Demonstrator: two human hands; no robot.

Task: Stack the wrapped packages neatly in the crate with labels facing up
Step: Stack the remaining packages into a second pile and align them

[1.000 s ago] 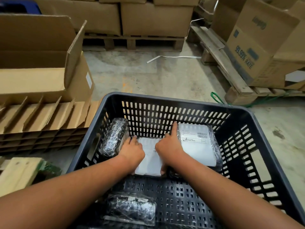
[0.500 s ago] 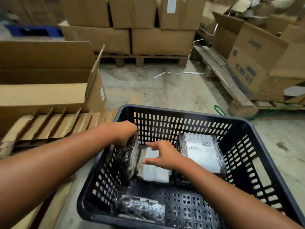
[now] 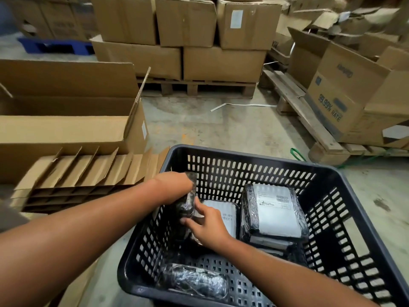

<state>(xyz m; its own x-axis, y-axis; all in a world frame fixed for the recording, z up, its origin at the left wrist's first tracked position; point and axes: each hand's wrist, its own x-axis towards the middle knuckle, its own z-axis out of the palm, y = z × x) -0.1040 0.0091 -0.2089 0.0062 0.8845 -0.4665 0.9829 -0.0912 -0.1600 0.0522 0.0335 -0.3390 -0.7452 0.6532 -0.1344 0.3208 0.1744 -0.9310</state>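
Left hand (image 3: 174, 185) grips dark wrapped package (image 3: 187, 209) on edge at crate's (image 3: 243, 156) 9 o'clock wall; right hand (image 3: 208, 224), fingers half-open, steadies its lower edge, likely turning label up.

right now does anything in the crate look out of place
Yes. The package in the left hand stands on edge against the left wall, no label up. Another lies askew at the near wall, no label showing.
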